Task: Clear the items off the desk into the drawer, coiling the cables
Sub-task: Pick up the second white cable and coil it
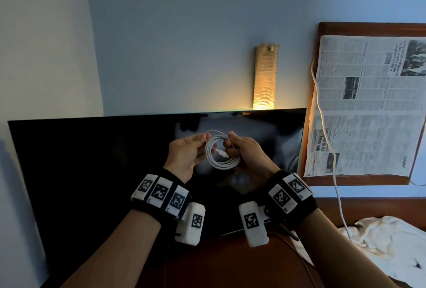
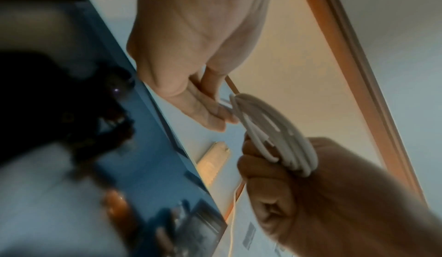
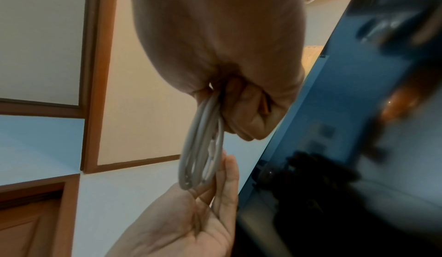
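Note:
A white cable [image 1: 224, 165] is wound into a small coil and held in the air in front of a black TV screen. My right hand [image 1: 230, 144] grips the coil's right side in a fist; the right wrist view shows the loops [image 3: 201, 147] hanging from that fist [image 3: 229, 113]. My left hand [image 1: 204, 142] pinches a strand at the coil's upper left. In the left wrist view its fingertips [image 2: 215, 117] meet the coil [image 2: 282, 138] above the right fist [image 2: 263, 159]. One connector [image 1: 223, 154] lies inside the ring. No drawer is in view.
The TV [image 1: 92, 172] stands on a dark wooden desk [image 1: 230, 264]. A lit wall lamp [image 1: 265, 77] glows behind it. To the right a newspaper [image 1: 368, 103] hangs on a wooden board, with a white cord [image 1: 322, 114] running down toward a crumpled white cloth [image 1: 380, 241].

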`<action>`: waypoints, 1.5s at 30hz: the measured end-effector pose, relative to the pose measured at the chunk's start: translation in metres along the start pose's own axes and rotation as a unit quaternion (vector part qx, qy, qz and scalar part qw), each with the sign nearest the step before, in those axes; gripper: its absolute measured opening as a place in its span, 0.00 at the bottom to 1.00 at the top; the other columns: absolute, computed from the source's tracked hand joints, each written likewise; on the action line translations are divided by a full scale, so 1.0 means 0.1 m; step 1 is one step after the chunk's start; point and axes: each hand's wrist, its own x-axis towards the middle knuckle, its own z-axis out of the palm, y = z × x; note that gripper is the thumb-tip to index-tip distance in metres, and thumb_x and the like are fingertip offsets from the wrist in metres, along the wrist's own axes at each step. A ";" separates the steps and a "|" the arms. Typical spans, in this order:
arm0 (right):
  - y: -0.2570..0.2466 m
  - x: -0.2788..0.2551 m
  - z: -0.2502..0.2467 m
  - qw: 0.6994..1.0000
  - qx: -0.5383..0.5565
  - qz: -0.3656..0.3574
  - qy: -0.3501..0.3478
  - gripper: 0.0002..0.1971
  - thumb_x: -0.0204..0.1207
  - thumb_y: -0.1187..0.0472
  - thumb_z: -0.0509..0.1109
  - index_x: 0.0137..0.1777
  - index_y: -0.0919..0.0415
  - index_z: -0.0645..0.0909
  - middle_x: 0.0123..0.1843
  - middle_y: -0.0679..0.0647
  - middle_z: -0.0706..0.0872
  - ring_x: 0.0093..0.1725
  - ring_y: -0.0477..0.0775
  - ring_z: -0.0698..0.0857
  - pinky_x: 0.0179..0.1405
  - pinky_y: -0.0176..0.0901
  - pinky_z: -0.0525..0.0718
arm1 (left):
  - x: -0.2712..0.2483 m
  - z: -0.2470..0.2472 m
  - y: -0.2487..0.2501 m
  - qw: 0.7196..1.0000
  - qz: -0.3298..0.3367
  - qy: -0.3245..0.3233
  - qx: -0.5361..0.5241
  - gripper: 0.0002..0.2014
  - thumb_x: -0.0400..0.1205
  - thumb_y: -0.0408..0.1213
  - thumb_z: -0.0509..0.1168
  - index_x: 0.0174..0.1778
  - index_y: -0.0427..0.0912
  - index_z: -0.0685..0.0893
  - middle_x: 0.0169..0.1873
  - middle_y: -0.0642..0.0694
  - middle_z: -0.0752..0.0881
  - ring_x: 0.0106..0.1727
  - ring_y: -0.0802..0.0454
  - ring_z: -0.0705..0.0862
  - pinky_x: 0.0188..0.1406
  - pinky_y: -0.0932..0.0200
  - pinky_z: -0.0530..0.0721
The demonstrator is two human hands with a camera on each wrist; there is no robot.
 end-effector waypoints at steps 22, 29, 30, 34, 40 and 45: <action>0.11 0.15 -0.02 0.971 -0.194 -0.120 0.072 0.22 0.84 0.51 0.57 0.27 0.53 0.73 0.21 0.45 0.75 0.28 0.52 0.70 0.34 0.49 0.68 | -0.08 0.07 -0.08 0.983 -0.040 -0.100 0.146 0.17 0.81 0.38 0.68 0.59 0.27 0.83 0.44 0.36 0.84 0.51 0.41 0.81 0.60 0.45 0.80; 0.19 0.10 -0.08 0.931 -0.302 -0.159 0.131 0.23 0.85 0.54 0.55 0.29 0.60 0.79 0.25 0.49 0.84 0.31 0.47 0.79 0.40 0.40 0.75 | -0.14 0.05 -0.12 0.933 0.034 -0.074 0.350 0.11 0.81 0.31 0.66 0.45 0.21 0.84 0.40 0.25 0.89 0.39 0.35 0.91 0.45 0.40 0.91; 0.19 0.08 -0.08 0.920 -0.328 -0.164 0.136 0.22 0.85 0.55 0.55 0.31 0.63 0.79 0.26 0.49 0.84 0.32 0.48 0.79 0.39 0.35 0.74 | -0.19 0.07 -0.11 0.919 0.022 -0.082 0.386 0.13 0.83 0.34 0.65 0.44 0.23 0.84 0.36 0.28 0.90 0.35 0.37 0.92 0.44 0.41 0.91; 0.20 0.09 -0.23 0.909 -0.359 -0.144 0.155 0.22 0.84 0.57 0.53 0.34 0.67 0.79 0.26 0.49 0.84 0.31 0.47 0.79 0.32 0.29 0.72 | -0.35 0.11 -0.03 0.882 -0.019 -0.159 0.443 0.18 0.88 0.38 0.57 0.53 0.22 0.79 0.33 0.28 0.90 0.27 0.42 0.90 0.30 0.56 0.91; 0.14 0.04 -0.37 0.906 -0.382 -0.124 0.131 0.16 0.83 0.59 0.57 0.33 0.59 0.75 0.31 0.53 0.80 0.37 0.56 0.78 0.45 0.50 0.76 | -0.33 0.00 -0.10 0.894 -0.061 -0.219 0.386 0.18 0.88 0.40 0.55 0.63 0.29 0.78 0.29 0.36 0.88 0.25 0.49 0.88 0.24 0.64 0.87; 0.33 -0.11 -0.36 0.930 -0.301 -0.151 0.149 0.22 0.86 0.49 0.53 0.30 0.54 0.70 0.29 0.48 0.75 0.33 0.48 0.74 0.41 0.52 0.74 | -0.32 -0.03 -0.39 0.922 -0.088 -0.213 0.310 0.14 0.84 0.47 0.63 0.56 0.41 0.85 0.39 0.48 0.90 0.41 0.53 0.86 0.39 0.57 0.87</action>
